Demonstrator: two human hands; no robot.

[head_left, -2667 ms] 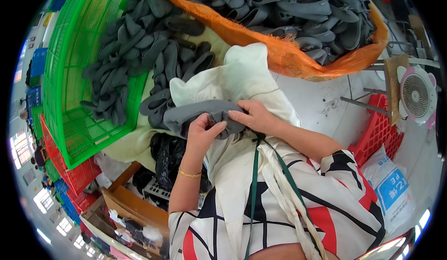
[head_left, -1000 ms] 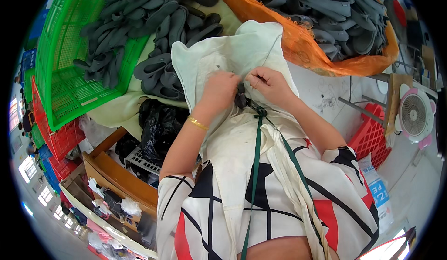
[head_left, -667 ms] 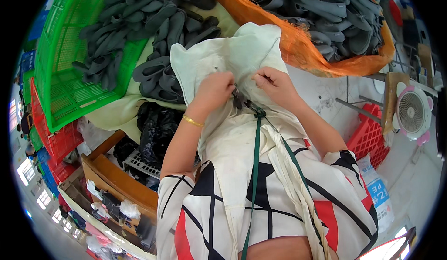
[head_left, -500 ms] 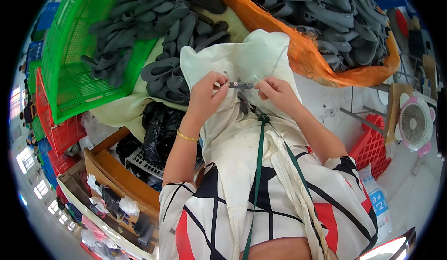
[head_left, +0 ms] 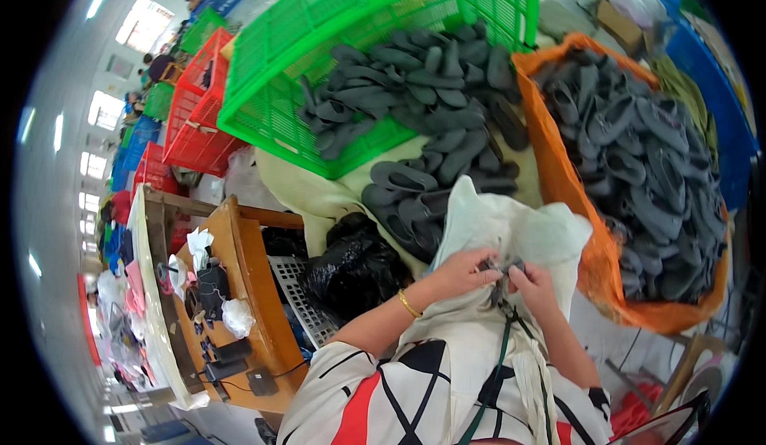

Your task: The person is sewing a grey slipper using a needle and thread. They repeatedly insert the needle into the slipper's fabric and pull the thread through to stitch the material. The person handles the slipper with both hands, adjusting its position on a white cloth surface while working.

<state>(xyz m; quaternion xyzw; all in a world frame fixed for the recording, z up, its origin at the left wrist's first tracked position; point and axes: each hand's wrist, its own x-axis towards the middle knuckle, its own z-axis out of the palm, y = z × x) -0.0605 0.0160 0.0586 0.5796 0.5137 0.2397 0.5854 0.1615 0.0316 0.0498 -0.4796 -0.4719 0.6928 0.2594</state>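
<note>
A small dark grey piece [head_left: 500, 267], its kind too small to make out, is between my hands above the off-white cloth apron [head_left: 562, 234] on my lap. From the left, my left hand [head_left: 463, 276] pinches it with closed fingers. Close against the other side, my right hand [head_left: 535, 288] has its thumb and fingers pressed together on the same piece. A green cord [head_left: 500, 357] runs down the apron below my hands. Grey shoes [head_left: 411, 198] lie piled just beyond the apron.
More grey shoes spill from a tipped green crate [head_left: 279, 54] ahead. An orange sack [head_left: 554, 158] full of them stands at the right. On the left are a black plastic bag [head_left: 355, 273], a white perforated basket [head_left: 302, 301] and a wooden desk [head_left: 255, 301] with small items.
The view has swung left, bringing the desk and whole crate into sight. My hands, apart at either end of a dark strip before, are now close together over the dark piece.
</note>
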